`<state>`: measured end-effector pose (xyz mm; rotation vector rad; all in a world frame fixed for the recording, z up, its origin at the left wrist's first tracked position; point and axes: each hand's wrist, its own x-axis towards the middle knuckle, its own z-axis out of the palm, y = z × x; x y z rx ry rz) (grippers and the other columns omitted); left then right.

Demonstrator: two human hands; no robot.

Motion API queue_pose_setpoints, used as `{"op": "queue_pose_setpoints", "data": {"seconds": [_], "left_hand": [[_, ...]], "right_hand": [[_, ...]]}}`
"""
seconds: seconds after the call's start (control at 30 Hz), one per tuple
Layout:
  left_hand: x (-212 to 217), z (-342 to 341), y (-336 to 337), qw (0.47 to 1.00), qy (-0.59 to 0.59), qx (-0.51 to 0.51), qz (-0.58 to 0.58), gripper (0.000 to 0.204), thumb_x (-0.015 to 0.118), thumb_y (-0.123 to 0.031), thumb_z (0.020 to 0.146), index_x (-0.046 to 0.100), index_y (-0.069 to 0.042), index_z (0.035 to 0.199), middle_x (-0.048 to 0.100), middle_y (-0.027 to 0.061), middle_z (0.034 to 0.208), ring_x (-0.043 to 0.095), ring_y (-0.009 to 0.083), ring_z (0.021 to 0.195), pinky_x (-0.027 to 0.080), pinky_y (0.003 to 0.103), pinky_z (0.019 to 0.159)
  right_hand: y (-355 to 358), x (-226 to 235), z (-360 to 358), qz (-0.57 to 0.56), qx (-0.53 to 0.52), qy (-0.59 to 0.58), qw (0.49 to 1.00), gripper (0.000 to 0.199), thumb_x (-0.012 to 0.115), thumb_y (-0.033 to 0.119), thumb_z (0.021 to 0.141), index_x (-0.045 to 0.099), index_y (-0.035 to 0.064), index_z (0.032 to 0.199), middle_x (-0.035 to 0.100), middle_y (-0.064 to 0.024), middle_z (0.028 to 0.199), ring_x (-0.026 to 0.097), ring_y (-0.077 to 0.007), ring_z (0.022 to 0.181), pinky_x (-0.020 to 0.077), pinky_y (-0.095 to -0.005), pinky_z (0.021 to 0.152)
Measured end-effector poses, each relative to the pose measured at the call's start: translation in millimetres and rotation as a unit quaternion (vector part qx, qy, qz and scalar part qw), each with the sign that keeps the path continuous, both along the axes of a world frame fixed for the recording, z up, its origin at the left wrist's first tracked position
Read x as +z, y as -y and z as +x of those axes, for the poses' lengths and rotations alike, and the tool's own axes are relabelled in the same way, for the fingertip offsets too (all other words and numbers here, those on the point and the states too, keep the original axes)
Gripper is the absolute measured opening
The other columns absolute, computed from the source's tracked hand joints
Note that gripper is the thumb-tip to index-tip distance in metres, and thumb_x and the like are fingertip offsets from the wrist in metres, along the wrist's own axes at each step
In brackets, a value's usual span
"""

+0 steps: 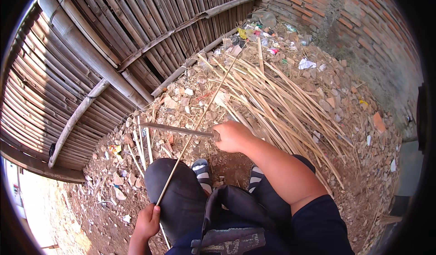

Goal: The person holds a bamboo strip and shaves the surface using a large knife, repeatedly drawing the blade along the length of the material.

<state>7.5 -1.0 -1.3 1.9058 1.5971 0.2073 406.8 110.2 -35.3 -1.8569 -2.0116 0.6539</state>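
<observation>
My right hand (pixel 233 136) grips the handle of a long knife whose blade (pixel 175 129) points left. The blade lies across a long thin bamboo strip (pixel 200 118). My left hand (pixel 147 221) holds the near end of that strip beside my left knee (pixel 170 182). The strip runs up and away from me to the pile of split bamboo strips (pixel 272 96) on the ground ahead. My feet in striped sandals (pixel 201 169) rest on the dirt between my knees.
A bamboo fence (pixel 104 50) stands along the left and a brick wall (pixel 363 23) at the far right. Rubble, stones and litter (pixel 259 32) cover the ground. A few short cut strips (pixel 143 141) lie left of the blade.
</observation>
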Motion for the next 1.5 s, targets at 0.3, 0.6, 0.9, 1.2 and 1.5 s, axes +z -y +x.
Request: {"op": "queue_pose_setpoints", "data": {"seconds": [0.3,0.6,0.9,1.2,1.5], "left_hand": [[2.1,-1.7,0.0,0.999,-0.013,0.013,-0.034,0.044,0.049,-0.035,0.107,0.056,0.002,0.084,0.059,0.0262,0.071,0.061,0.0457,0.069,0.046,0.048,0.063],[-9.2,-7.9,5.9,1.000,-0.002,0.016,-0.008,0.044,0.048,-0.034,0.108,0.055,0.002,0.083,0.059,0.0262,0.070,0.059,0.0460,0.067,0.046,0.048,0.062],[-1.4,6.6,7.4,0.999,-0.038,0.008,0.035,0.040,0.051,-0.031,0.106,0.055,0.001,0.082,0.059,0.0284,0.070,0.061,0.0506,0.070,0.045,0.053,0.062],[0.3,2.6,4.7,0.998,-0.045,-0.002,0.035,0.037,0.053,-0.029,0.105,0.055,0.001,0.082,0.060,0.0283,0.073,0.061,0.0503,0.069,0.046,0.054,0.062],[1.8,6.7,2.8,0.996,-0.055,-0.020,0.062,0.037,0.053,-0.028,0.105,0.054,0.000,0.081,0.060,0.0270,0.069,0.061,0.0505,0.068,0.046,0.055,0.061]], "right_hand": [[5.3,22.8,-18.3,-0.082,0.074,0.050,0.993,0.029,0.071,0.024,0.081,0.070,0.0098,0.106,0.073,-0.0178,0.097,0.070,-0.0394,0.093,0.0561,-0.0498,0.082],[9.0,35.4,-32.7,-0.060,0.103,0.077,0.990,0.027,0.072,0.023,0.080,0.070,0.0083,0.103,0.073,-0.0179,0.096,0.070,-0.0381,0.095,0.0561,-0.0506,0.083],[9.6,34.1,-31.2,-0.064,0.045,0.032,0.996,0.031,0.072,0.023,0.079,0.073,0.0099,0.107,0.073,-0.0191,0.099,0.070,-0.0380,0.096,0.0563,-0.0501,0.085],[14.3,24.6,-34.5,-0.043,0.041,0.046,0.997,0.028,0.069,0.020,0.077,0.073,0.0107,0.104,0.073,-0.0168,0.096,0.071,-0.0367,0.094,0.0567,-0.0504,0.082],[8.0,19.5,-24.2,-0.032,0.023,0.023,0.999,0.022,0.072,0.021,0.078,0.072,0.0094,0.097,0.073,-0.0169,0.091,0.071,-0.0384,0.091,0.0567,-0.0498,0.079]]}}
